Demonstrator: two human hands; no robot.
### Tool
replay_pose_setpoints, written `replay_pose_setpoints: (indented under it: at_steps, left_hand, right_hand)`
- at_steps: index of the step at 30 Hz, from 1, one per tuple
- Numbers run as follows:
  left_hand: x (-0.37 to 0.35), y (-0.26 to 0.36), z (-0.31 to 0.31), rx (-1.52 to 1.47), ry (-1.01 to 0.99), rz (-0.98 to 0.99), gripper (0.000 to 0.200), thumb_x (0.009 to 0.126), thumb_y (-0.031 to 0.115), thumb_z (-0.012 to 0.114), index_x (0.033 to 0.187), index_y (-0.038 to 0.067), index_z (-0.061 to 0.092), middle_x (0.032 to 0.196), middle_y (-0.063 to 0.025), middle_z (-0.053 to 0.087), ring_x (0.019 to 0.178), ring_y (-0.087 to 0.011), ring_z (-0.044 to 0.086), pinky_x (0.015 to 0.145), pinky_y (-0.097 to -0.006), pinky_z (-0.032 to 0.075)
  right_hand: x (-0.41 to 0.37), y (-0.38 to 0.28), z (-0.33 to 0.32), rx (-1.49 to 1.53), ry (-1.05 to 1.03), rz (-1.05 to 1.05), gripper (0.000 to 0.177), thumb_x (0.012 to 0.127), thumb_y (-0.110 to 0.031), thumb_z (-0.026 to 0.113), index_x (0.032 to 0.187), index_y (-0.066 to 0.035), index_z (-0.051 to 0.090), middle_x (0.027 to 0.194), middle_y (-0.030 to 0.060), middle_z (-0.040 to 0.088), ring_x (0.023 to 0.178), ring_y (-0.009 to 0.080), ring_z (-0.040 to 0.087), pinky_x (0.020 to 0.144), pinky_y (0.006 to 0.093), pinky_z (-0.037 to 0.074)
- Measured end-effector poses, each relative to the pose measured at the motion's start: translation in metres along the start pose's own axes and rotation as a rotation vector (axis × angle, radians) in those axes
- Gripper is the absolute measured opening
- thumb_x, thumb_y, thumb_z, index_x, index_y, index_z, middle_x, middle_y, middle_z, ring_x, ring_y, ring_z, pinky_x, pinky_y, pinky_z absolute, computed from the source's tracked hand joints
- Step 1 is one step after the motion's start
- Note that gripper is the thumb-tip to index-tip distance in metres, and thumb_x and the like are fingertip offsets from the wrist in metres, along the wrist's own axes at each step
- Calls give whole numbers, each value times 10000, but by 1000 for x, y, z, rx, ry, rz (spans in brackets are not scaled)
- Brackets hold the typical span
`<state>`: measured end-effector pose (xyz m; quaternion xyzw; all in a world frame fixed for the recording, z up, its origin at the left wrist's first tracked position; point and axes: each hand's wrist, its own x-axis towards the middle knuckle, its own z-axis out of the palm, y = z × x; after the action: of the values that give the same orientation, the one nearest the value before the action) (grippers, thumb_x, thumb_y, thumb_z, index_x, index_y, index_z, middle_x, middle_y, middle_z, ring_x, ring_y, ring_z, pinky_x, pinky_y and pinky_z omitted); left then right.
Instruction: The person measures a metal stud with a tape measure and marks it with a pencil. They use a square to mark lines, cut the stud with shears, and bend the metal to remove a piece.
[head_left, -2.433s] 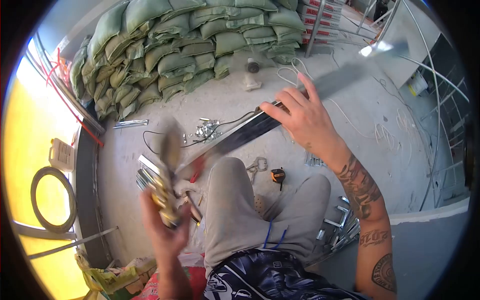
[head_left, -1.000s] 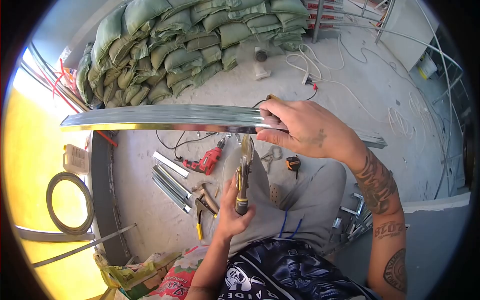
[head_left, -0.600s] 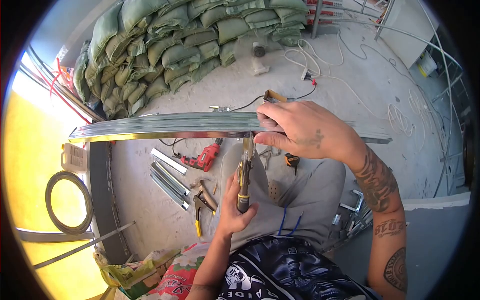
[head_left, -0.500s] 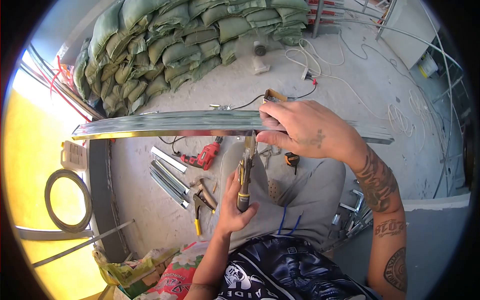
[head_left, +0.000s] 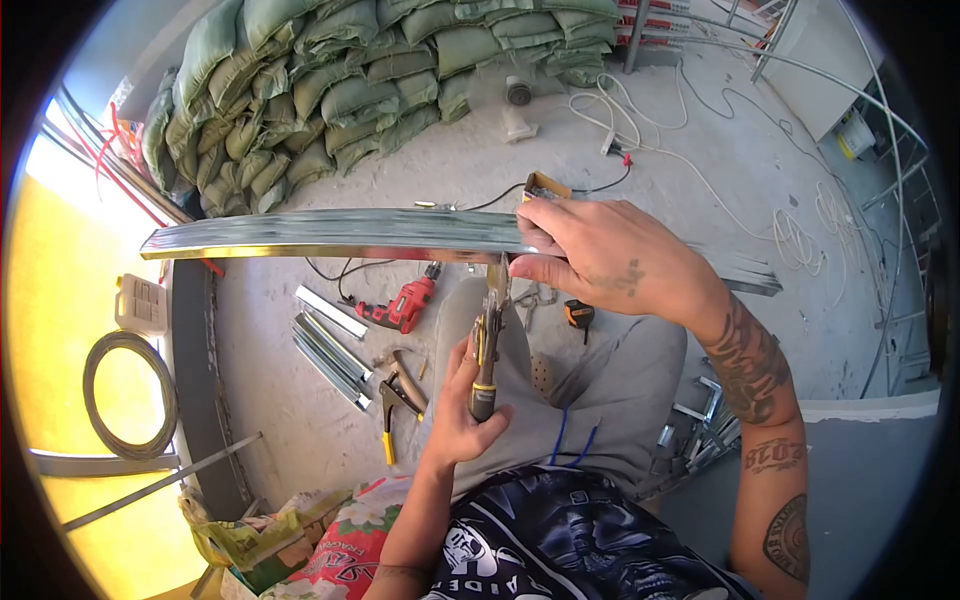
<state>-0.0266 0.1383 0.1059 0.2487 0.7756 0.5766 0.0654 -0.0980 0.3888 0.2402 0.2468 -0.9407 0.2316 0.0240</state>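
Note:
A long galvanized metal channel [head_left: 340, 235] lies crosswise in front of me above my lap. My right hand [head_left: 625, 255] grips it right of the middle, thumb below and fingers over the top. My left hand [head_left: 462, 405] is wrapped round the handles of a pair of tin snips [head_left: 487, 350], held nearly upright. Their jaws meet the channel's near edge just left of my right thumb. Whether the blades are closed on the metal cannot be made out. My fingers partly hide the snips' handles.
On the floor lie a red power drill [head_left: 405, 302], cut metal pieces [head_left: 332, 362], a hammer [head_left: 405, 375], yellow-handled pliers [head_left: 393, 410] and a tape measure [head_left: 578, 315]. Green sandbags [head_left: 350, 100] are stacked behind. White cable [head_left: 690, 165] trails on the right beyond a small open box [head_left: 545, 187].
The channel's left end has risen slightly and its right end has dipped a little. Both hands keep their grips, and the snips stay at the near edge.

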Motion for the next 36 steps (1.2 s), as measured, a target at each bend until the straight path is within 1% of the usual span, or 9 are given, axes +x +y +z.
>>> replay_pose_setpoints:
  at_steps: [4, 6, 7, 9, 10, 18, 26, 30, 36]
  left_hand:
    - [-4, 4, 1, 115, 25, -156, 812, 616, 49, 664, 1413, -12, 518, 1215, -197, 568, 1135, -341, 572, 1006, -375, 446]
    - [-4, 4, 7, 98, 172, -124, 404, 617, 21, 604, 1015, -37, 645, 930, -153, 594, 871, -285, 593, 864, -356, 477]
    - [-4, 2, 6, 96, 175, -122, 404, 617, 21, 604, 1015, -37, 645, 930, -153, 594, 871, -285, 593, 864, -356, 477]
    - [-8, -4, 5, 150, 98, -188, 720, 642, 47, 657, 1353, -8, 566, 985, -153, 629, 938, -289, 631, 893, -347, 491]
    - [-10, -7, 9, 145, 102, -188, 720, 642, 47, 657, 1353, -8, 566, 985, -153, 629, 938, -289, 631, 893, -347, 491]
    - [-13, -12, 12, 40, 153, -445, 466, 789, 139, 673, 1225, -1, 587, 903, -174, 662, 860, -273, 664, 810, -372, 508]
    - [-11, -3, 5, 204, 203, -351, 320, 833, 193, 728, 1062, -1, 615, 796, -202, 652, 730, -355, 660, 699, -401, 511]
    - [-13, -7, 7, 291, 257, -348, 251, 819, 194, 758, 906, -4, 630, 683, -202, 620, 618, -371, 632, 612, -405, 494]
    - [-14, -14, 13, 295, 305, -338, 254, 804, 209, 781, 822, 3, 634, 605, -185, 578, 549, -354, 606, 567, -406, 476]
  right_hand:
    - [1, -2, 2, 20, 24, 13, 423, 970, -448, 604, 953, -32, 523, 777, 143, 625, 732, 398, 620, 696, 462, 483]
    - [0, -2, 5, 19, 42, 17, 449, 972, -466, 596, 929, -21, 558, 774, 161, 665, 762, 413, 646, 752, 465, 504]
    - [0, 1, 7, 35, 39, 22, 452, 972, -468, 594, 938, -19, 555, 780, 162, 665, 762, 412, 646, 739, 467, 506]
    - [-1, 2, 9, 51, 32, 27, 455, 973, -469, 593, 948, -17, 552, 787, 162, 666, 762, 412, 646, 726, 468, 507]
    - [-1, 2, 9, 58, 5, 39, 455, 975, -468, 591, 951, -16, 547, 786, 161, 663, 757, 411, 644, 709, 470, 507]
    - [-5, 2, 29, 139, -15, 74, 371, 972, -386, 627, 1033, -35, 525, 777, 135, 595, 716, 388, 600, 651, 458, 474]
    - [-7, -8, 24, 153, -35, 136, 477, 994, -460, 569, 1026, 14, 531, 824, 180, 683, 803, 422, 665, 683, 474, 533]
    - [-9, -3, 33, 189, -2, 128, 404, 990, -398, 601, 1083, -10, 532, 820, 201, 644, 779, 459, 612, 682, 497, 475]
    - [-6, 6, 39, 231, -224, 284, 463, 1011, -436, 549, 1159, 2, 525, 871, 224, 663, 839, 463, 627, 705, 498, 492]
